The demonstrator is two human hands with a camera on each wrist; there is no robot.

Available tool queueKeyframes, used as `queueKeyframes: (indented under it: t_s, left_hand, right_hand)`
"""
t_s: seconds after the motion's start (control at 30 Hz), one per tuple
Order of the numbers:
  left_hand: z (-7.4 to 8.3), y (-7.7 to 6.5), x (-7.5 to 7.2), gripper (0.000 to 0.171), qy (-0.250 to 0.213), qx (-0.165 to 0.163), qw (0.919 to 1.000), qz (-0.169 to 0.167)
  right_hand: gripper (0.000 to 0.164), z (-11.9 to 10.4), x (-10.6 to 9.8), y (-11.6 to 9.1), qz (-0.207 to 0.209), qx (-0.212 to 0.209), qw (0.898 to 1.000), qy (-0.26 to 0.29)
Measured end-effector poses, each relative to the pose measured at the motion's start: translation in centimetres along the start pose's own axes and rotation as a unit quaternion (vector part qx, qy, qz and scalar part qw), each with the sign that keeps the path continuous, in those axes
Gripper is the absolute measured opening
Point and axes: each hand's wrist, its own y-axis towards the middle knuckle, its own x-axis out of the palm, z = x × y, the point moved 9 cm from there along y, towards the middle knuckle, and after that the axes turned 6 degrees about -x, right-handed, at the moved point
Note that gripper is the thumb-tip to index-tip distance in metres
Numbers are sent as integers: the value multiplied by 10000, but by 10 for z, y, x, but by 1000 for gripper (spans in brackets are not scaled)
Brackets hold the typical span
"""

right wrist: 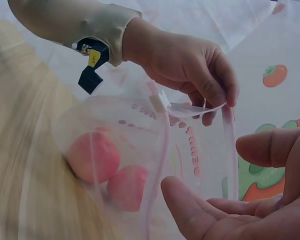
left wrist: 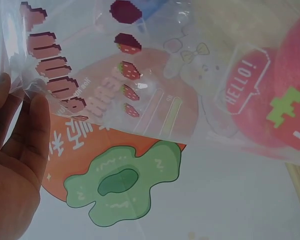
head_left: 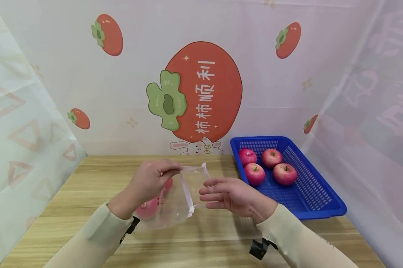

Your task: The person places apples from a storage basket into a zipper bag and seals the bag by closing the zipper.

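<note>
A clear zip bag point(head_left: 173, 216) with a pink-edged mouth and printed strawberries lies over the table's middle, its mouth spread and facing right. Through its film show two apples point(right wrist: 93, 156), low in the bag. My left hand point(head_left: 151, 178) pinches the mouth's upper edge between thumb and fingers. A white slider point(right wrist: 160, 101) sits on the zip in the right wrist view. My right hand point(head_left: 235, 195) is just right of the mouth, fingers spread and holding nothing. In the right wrist view its fingertips point toward the opening.
A blue plastic basket point(head_left: 322, 193) stands on the right of the wooden table point(head_left: 201, 249), with several red apples point(head_left: 285, 174) at its far end. Behind rises a white cloth point(head_left: 131, 74) printed with persimmons; more cloth hangs at both sides.
</note>
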Motion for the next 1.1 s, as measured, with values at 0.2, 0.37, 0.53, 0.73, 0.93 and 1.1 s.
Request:
queueKeyframes:
  t_s: [0.2,0.37,0.53,0.73,0.93,1.1]
  left_hand:
    - [1,1,0,17,27,-19,10000,-36]
    - [2,1,-1,17,33,64,10000,23]
    - [4,3,-5,18,-69,196,9996,175]
    - [5,5,-12,19,-43,211,9992,339]
    - [4,6,-16,20,-12,287,9986,440]
    - [5,6,-16,21,21,342,9982,495]
  right_hand:
    - [52,-4,-6,-3,3,-56,9999,-136]
    - [55,-13,-20,-7,128,-95,9995,-271]
    - [56,-35,-51,-14,558,-298,9971,-417]
    - [56,-69,-96,-33,1140,-560,9893,-722]
    - [60,-92,-138,-52,1492,-626,9823,-945]
    - [60,-100,-177,-65,2115,-382,9624,-1660]
